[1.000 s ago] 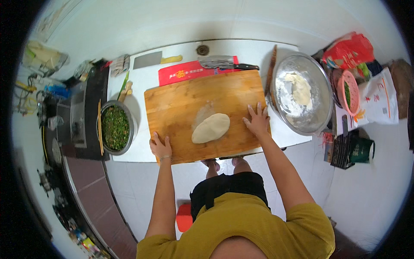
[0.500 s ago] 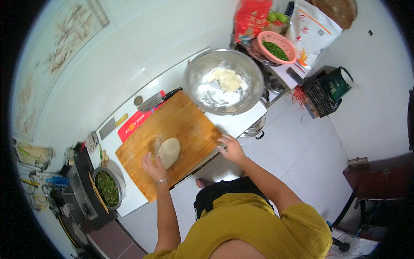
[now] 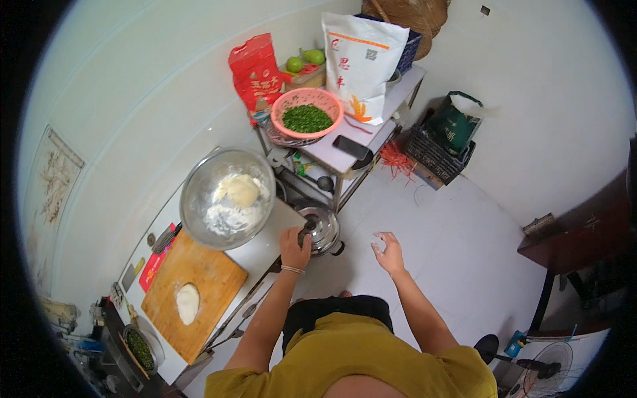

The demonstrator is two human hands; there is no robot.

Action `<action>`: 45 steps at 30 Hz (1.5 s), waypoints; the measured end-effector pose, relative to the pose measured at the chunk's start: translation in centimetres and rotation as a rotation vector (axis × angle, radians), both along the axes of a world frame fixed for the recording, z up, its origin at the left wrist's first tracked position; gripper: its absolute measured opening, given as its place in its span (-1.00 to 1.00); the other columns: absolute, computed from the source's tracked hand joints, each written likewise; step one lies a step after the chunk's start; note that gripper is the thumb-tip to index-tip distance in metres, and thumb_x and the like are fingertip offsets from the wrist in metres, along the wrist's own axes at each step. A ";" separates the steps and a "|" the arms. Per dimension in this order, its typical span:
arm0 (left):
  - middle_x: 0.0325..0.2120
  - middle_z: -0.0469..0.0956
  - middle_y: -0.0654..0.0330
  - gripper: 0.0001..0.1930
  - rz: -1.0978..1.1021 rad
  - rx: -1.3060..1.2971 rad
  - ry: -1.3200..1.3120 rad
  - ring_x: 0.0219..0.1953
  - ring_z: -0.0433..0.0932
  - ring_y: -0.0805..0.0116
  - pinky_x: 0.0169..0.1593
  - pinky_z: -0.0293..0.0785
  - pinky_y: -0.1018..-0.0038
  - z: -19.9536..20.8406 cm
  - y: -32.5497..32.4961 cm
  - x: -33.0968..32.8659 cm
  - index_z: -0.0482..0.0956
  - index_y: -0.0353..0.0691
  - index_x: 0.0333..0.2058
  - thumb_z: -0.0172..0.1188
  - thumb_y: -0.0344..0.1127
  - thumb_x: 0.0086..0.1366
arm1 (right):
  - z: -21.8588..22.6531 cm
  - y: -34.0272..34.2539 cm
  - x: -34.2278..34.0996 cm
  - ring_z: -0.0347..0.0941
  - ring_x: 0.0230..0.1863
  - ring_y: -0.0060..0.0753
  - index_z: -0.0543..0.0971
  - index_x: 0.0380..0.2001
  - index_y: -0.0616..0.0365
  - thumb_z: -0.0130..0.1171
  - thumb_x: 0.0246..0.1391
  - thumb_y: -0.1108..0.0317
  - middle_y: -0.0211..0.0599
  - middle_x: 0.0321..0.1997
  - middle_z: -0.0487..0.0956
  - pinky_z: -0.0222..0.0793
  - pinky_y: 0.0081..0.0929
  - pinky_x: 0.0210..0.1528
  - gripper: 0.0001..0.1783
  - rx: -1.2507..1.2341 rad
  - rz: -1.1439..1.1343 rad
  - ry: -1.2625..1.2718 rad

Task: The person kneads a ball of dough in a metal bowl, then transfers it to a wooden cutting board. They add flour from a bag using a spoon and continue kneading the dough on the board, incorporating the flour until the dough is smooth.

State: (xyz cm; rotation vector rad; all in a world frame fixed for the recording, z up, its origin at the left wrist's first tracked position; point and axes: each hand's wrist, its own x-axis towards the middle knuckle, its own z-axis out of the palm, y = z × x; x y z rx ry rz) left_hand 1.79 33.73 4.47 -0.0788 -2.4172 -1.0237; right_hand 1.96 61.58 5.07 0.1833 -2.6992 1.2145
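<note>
We see a pale, flattened oval of dough lying alone on the wooden board, at the lower left of the frame, well apart from both hands. As to progress, we judge a first portion to be already shaped: it forms one smooth, uncut piece. A further pale mass and loose white powder lie in the metal bowl, left of centre, so we take that portion to be unworked. Finely cut greens fill the container at the lower left edge, and more sit in the pink basket, upper centre; their cutting appears complete, while none lies on the dough.

The left hand, near the centre, is partly curled beside the lidded pot, at the near edge of the white table; we cannot tell whether it touches or grips the pot. The right hand, right of centre, is open above the floor, thumb and fingers parted, whitish at the tips, holding nothing that we can see.
</note>
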 end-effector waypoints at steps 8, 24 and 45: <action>-0.29 0.34 0.00 -0.65 -0.092 -0.127 -0.109 -0.24 0.29 0.05 -0.13 0.24 0.20 -1.3 8.6 -15.7 0.43 -0.32 -0.20 0.15 -0.21 0.09 | 0.8 7.1 -8.2 0.40 -0.21 -0.02 0.49 -0.30 0.21 0.18 -0.15 0.43 -0.06 -0.28 0.48 0.32 -0.32 -0.13 -0.74 -0.063 -0.148 0.014; -0.22 0.32 -0.03 -0.59 -0.007 -0.355 -0.594 -0.12 0.28 0.01 -0.05 0.25 0.19 -7.8 15.0 -38.9 0.45 -0.22 -0.13 0.12 -0.11 0.09 | 3.7 14.3 -26.2 0.43 -0.25 -0.15 0.50 -0.29 0.23 0.15 -0.14 0.50 -0.11 -0.27 0.49 0.35 -0.44 -0.36 -0.75 0.006 -0.153 -0.031; -0.37 0.40 0.01 -0.79 0.327 0.058 -0.010 -0.26 0.35 0.02 -0.13 0.27 0.26 14.5 19.3 -45.8 0.46 -0.30 -0.31 0.12 -0.41 0.01 | 28.7 18.8 -63.4 0.41 -0.14 -0.17 0.47 -0.22 0.27 0.07 0.01 0.41 -0.10 -0.21 0.49 0.27 -0.43 -0.06 -0.75 -0.143 0.647 0.536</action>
